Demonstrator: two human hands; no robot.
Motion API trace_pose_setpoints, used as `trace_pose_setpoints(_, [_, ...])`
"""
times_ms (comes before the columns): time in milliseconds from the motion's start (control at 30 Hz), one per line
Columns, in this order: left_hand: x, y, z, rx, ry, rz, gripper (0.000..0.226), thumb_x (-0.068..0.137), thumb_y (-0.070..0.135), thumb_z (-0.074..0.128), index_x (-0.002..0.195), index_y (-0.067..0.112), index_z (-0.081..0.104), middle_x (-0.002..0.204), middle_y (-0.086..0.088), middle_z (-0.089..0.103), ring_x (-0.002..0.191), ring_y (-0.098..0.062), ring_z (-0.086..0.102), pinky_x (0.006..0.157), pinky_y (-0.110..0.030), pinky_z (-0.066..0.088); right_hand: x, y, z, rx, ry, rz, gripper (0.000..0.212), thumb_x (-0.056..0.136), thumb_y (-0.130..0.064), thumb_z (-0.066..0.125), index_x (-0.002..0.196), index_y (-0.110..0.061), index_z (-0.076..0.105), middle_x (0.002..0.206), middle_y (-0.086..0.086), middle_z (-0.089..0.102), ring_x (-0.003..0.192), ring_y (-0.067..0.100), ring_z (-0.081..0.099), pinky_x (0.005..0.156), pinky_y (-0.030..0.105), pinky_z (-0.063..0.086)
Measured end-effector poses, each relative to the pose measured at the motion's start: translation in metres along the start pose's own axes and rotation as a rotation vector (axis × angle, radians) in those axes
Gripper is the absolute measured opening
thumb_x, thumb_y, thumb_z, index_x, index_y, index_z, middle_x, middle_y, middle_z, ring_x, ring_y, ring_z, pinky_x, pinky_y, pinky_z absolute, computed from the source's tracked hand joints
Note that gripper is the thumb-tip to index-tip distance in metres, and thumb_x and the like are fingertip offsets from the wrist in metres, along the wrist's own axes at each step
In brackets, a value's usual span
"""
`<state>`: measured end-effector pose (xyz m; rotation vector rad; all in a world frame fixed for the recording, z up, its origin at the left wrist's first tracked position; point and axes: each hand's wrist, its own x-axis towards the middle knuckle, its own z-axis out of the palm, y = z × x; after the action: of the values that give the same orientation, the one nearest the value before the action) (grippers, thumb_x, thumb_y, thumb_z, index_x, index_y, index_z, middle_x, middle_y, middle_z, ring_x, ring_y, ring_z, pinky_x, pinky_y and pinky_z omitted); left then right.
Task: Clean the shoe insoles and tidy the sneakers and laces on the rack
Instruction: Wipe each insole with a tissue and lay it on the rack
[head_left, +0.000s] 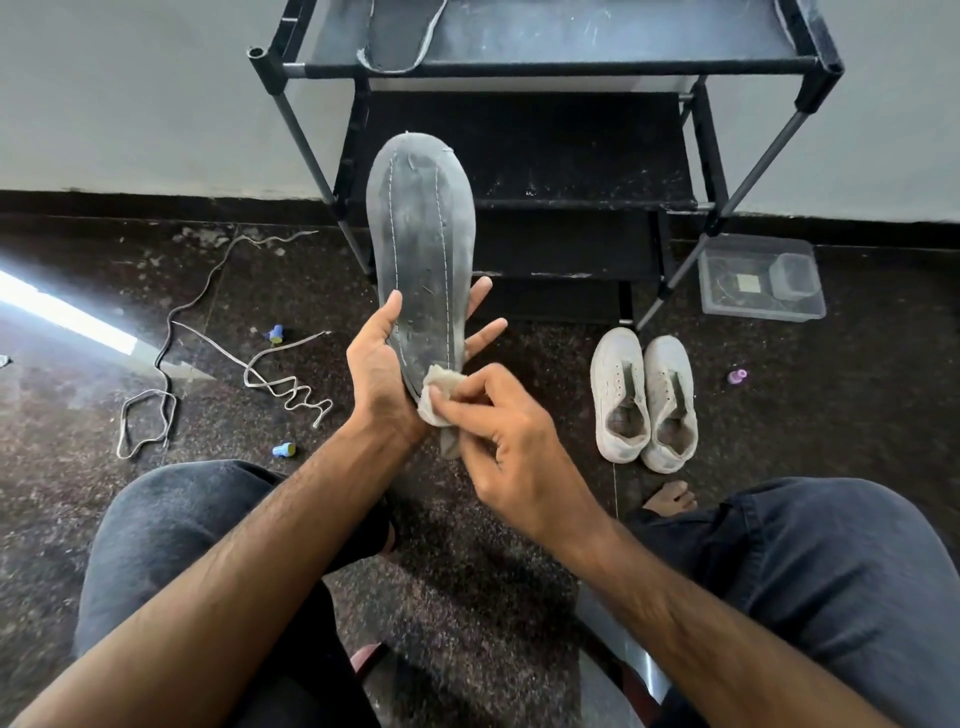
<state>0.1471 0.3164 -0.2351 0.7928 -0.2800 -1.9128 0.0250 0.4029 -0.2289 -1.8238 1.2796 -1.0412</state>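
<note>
Item: grey insole (421, 244), toe at twelve o'clock; your left hand (382, 364) grips its heel. Your right hand (498, 426) pinches the cloth (439, 397): wipe heel-to-toe, firmly.

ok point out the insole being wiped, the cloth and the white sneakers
insole (422, 228), head view, middle of its grey face
cloth (435, 391), head view, bunched part by the heel
white sneakers (644, 400), head view, inner side of the right shoe

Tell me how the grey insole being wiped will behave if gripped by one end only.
The insole probably stays fairly stiff: gripped near its heel by the left hand, it stands upright without drooping. It looks thin, so likely light. Its dusty surface may slip a little under the cloth.
</note>
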Motion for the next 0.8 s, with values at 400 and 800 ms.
trace_pose_setpoints(400, [0.001,-0.010,0.008,-0.035,-0.058,-0.112,0.062,0.108,0.038,0.027,0.154,-0.001,0.036,0.159,-0.020,0.041,0.147,-0.030,0.042,0.122,-0.040,0.034,0.039,0.017,-0.029,-0.256,0.164,-0.064,0.033,0.093,0.006,0.064,0.125,0.000,0.069,0.113,0.009,0.063,0.107,0.020,0.061,0.098,0.033,0.053])
trace_pose_setpoints(800, [-0.001,0.001,0.004,0.004,0.008,0.000,0.054,0.109,0.035,0.027,0.149,0.003,0.045,0.145,-0.017,0.058,0.133,-0.034,0.058,0.105,-0.053,0.050,0.005,0.007,-0.018,0.074,-0.152,-0.086,0.030,0.092,0.007,0.066,0.119,-0.002,0.074,0.109,0.006,0.064,0.103,0.011,0.064,0.089,0.026,0.057])
